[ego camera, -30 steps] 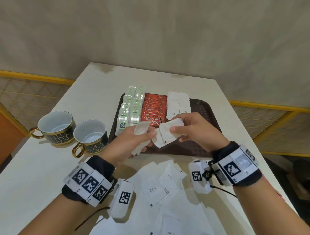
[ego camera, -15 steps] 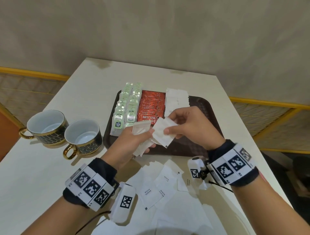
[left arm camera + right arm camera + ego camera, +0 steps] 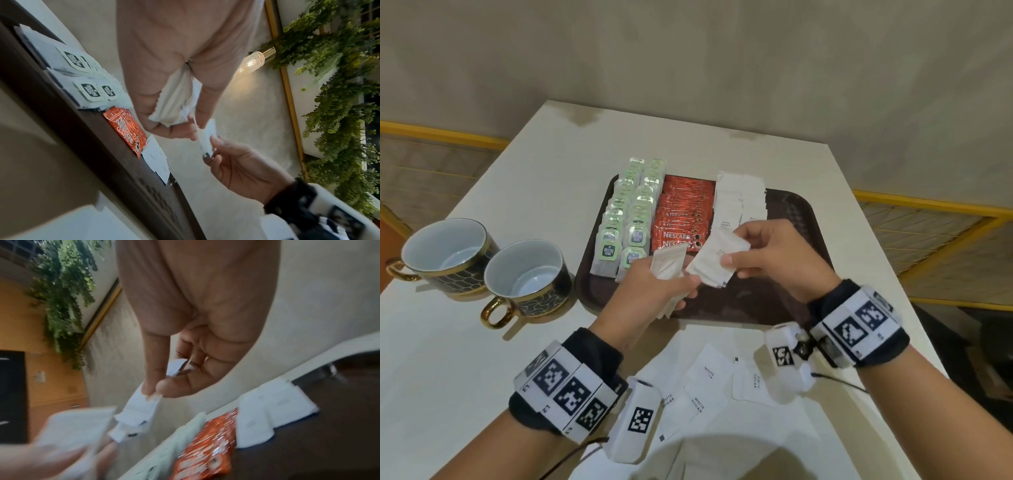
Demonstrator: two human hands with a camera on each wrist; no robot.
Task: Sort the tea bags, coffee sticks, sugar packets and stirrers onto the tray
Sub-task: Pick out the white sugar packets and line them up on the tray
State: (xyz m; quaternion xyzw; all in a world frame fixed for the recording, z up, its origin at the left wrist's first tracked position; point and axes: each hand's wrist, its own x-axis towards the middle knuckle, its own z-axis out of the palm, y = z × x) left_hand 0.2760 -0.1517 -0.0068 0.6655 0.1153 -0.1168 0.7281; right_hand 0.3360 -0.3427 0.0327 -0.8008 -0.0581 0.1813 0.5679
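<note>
- We hold white sugar packets (image 3: pixel 717 262) in both hands above the near half of the brown tray (image 3: pixel 804 219).
- Our right hand (image 3: pixel 774 257) pinches a small bunch of packets between thumb and fingers, its grip closed on them.
- Our left hand (image 3: pixel 654 287) clasps another bunch of sugar packets (image 3: pixel 667 263), fingers curled round them; the two bunches almost meet.
- On the tray, three rows lie side by side: green-tagged tea bags (image 3: pixel 626 219) at the left, red Nescafe coffee sticks (image 3: pixel 683 216) in the middle, stacked sugar packets (image 3: pixel 739 198) to their right.
- The right part of the tray is bare.
- More loose sugar packets (image 3: pixel 705 380) lie scattered on the pale counter (image 3: pixel 482 359) near us, in front of the tray.
- Two dark, gold-handled cups (image 3: pixel 493 270) stand on the counter left of the tray.
</note>
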